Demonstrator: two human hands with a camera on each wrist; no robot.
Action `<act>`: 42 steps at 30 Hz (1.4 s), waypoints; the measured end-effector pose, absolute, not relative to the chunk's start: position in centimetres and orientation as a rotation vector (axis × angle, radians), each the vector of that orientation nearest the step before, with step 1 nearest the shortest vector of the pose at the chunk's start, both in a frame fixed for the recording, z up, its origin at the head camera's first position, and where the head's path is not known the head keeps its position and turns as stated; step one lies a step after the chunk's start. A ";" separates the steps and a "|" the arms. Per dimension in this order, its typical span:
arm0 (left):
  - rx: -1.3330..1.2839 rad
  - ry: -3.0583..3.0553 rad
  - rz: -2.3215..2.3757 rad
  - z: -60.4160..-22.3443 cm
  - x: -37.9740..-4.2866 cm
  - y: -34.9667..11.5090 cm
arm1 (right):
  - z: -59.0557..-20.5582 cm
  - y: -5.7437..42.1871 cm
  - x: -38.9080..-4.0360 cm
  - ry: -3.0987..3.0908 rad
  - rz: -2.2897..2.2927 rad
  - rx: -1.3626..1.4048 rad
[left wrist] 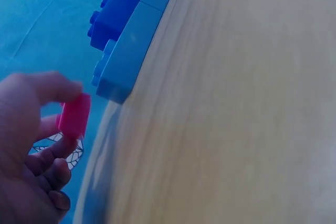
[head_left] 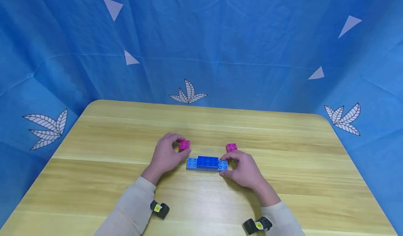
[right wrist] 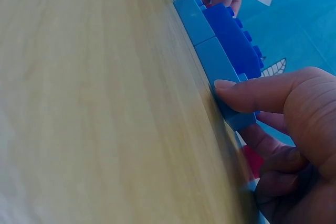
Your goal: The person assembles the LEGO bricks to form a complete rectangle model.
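Nearest are two pale sleeves, the left sleeve point(head_left: 130, 208) and the right sleeve point(head_left: 281, 218), each with a black wrist strap beside its cuff: the left strap point(head_left: 160, 209) and the right strap point(head_left: 258, 225), both marked with a yellow patch. Beyond the cuffs, the person's right hand point(head_left: 244, 168) pinches the right end of a low brick assembly, thumb against the near side and index finger at the far side; its lower fingers are bent inward. The base is two light-blue bricks point(head_left: 191, 164) set end to end on the table, their seam showing at the middle. A dark-blue brick point(head_left: 207, 162) sits on top across that seam, leaving studs bare at both ends.

Slightly farther off and to the left, the left hand point(head_left: 166, 153) pinches a small pink four-stud brick point(head_left: 184, 145) between thumb and fingers, raised above the table and apart from the blue bricks. A second pink brick point(head_left: 231, 147) lies just past the right hand's fingers. The wood-grain table point(head_left: 104, 166) runs back to a blue cloth point(head_left: 220, 26) printed with white triangles and leaf sprigs.
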State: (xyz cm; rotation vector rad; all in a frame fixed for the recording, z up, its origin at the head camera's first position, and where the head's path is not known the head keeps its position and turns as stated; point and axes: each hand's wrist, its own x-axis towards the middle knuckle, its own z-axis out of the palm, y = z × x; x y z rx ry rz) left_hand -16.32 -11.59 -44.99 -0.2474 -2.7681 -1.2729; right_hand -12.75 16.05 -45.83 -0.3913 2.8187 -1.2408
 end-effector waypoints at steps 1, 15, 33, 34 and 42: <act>-0.260 -2.765 -1.272 -44.9 -16.2 -11.5 | -45.8 16.0 -12.7 2.817 -1.242 -0.390; -0.400 -2.746 -1.301 -43.7 -14.8 -11.3 | -45.7 16.0 -12.8 2.818 -1.236 -0.397; -0.526 -2.804 -1.287 -43.4 -13.6 -11.0 | -45.6 16.1 -12.9 2.819 -1.224 -0.402; -0.530 -2.808 -1.284 -43.4 -13.5 -11.0 | -45.6 16.1 -12.9 2.819 -1.222 -0.400; -0.582 -2.831 -1.219 -43.6 -13.4 -10.9 | -45.6 16.0 -12.8 2.814 -1.228 -0.388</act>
